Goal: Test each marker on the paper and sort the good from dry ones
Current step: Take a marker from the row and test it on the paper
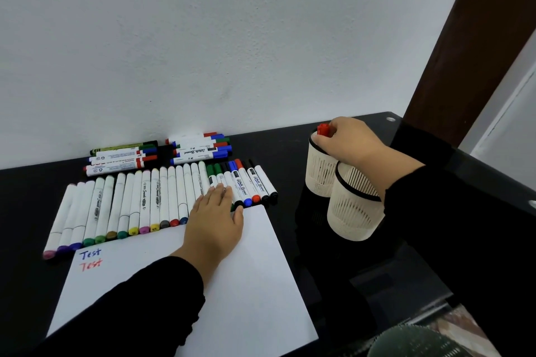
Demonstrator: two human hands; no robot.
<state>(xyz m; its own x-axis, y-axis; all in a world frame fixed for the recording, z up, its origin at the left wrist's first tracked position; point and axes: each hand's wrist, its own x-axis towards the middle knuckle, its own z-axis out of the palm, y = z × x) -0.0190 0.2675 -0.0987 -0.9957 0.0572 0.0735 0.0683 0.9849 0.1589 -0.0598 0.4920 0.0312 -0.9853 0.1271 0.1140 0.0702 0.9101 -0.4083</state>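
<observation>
A red-capped marker point(322, 129) stood cap up in the mouth of the far cream slotted plastic cup point(319, 172), pinched near its top by the fingers of the person's right hand point(349, 140), at the right side of the black glossy table point(26, 191). A second cream slotted plastic cup point(352, 207) with a black rim stood just in front of the first, touching it, partly behind the right black sleeve point(452, 211).

The left hand point(216, 219) lay flat, fingers straight and holding nothing, its palm on the far edge of the white sheet of paper point(255, 284) and its fingertips over the row of short whiteboard markers point(246, 185). That row counted about eight, capped green, black, blue and red, lying side by side just beyond the paper's far right corner.

To its left ran a row of about eighteen long white art markers point(127, 203) with coloured end caps, side by side along the paper's far edge. Behind them, against the white wall point(232, 38), lay two small piles of thicker markers: about four in the left pile point(121, 158) and about five in the right pile point(200, 149); exact counts could not be told where they overlapped.

The word "Test" appeared twice at the paper's far left corner, once in blue ink point(90, 254) and once in red ink point(91, 265) directly below it.
</observation>
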